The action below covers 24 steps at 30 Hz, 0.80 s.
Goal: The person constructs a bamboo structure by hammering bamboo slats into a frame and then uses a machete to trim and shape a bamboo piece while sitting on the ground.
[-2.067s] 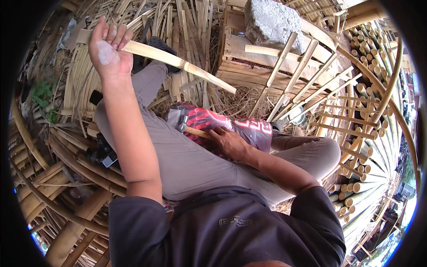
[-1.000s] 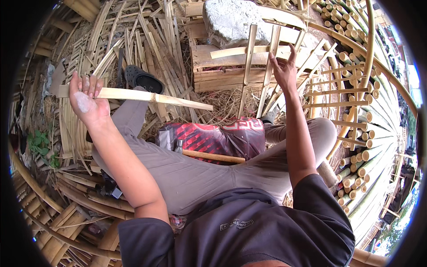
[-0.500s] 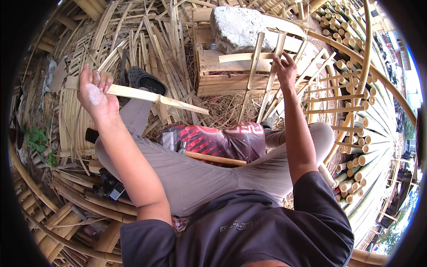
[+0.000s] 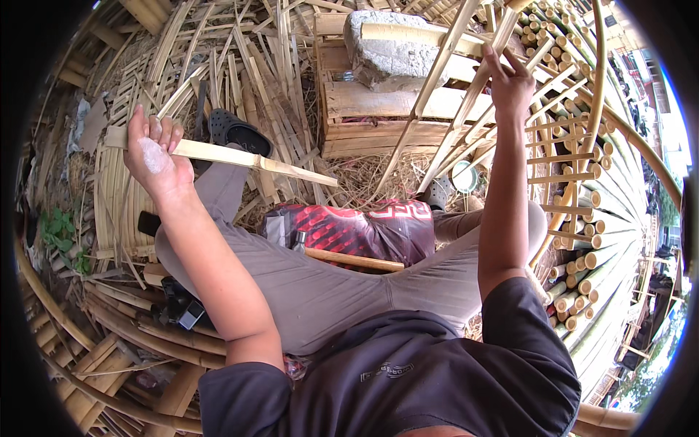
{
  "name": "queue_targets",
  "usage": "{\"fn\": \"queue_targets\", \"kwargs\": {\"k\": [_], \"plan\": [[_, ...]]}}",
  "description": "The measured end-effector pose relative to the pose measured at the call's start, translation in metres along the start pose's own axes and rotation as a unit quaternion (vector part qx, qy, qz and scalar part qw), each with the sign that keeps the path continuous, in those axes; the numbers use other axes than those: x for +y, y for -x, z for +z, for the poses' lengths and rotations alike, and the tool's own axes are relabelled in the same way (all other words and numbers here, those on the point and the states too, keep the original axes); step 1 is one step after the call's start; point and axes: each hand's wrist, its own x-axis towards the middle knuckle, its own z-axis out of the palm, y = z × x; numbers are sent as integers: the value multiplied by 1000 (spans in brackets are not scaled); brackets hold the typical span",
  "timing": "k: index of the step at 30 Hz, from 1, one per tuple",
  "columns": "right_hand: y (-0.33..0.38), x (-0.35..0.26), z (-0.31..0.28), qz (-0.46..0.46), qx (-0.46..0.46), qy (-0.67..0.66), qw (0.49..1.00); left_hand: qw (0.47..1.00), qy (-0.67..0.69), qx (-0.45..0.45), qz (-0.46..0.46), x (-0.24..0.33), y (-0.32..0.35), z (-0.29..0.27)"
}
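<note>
The left hand (image 4: pixel 156 149) is clamped on a bamboo strip (image 4: pixel 247 156), its tip near the crate's (image 4: pixel 364 137) front left corner. The right hand (image 4: pixel 512 91) pinches the slat frame (image 4: pixel 424 97), tilted over the crate's right end. Gripping close to a crossing should best steady it.

bamboo strip (image 4: pixel 226 153): pale yellow | cloth (image 4: pixel 338 231): black, red-streaked | trousers (image 4: pixel 328 298): grey | shirt (image 4: pixel 444 357): black | stone (image 4: pixel 386 62): whitish
</note>
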Motion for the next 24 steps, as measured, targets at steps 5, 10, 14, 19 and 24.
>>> {"fn": "queue_targets", "kwargs": {"k": [5, 10, 14, 19, 24], "plan": [[-69, -26, -4, -27, -64, 68, 995, 1000, 1, -1, 3, -1, -2, -2], [-130, -23, 40, 10, -271, 18, 962, 1000, -1, 8, 13, -1, -4, -4], [-146, -21, 86, 56, -311, 78, 945, 1000, -17, 25, 3, -2, -2, 2], [-151, -26, 127, 52, -309, 162, 936, 998, -28, 57, 26, -2, -6, -5], [-173, -22, 141, 1, -373, 228, 899, 996, -40, 75, 24, -9, -6, 3]]}}
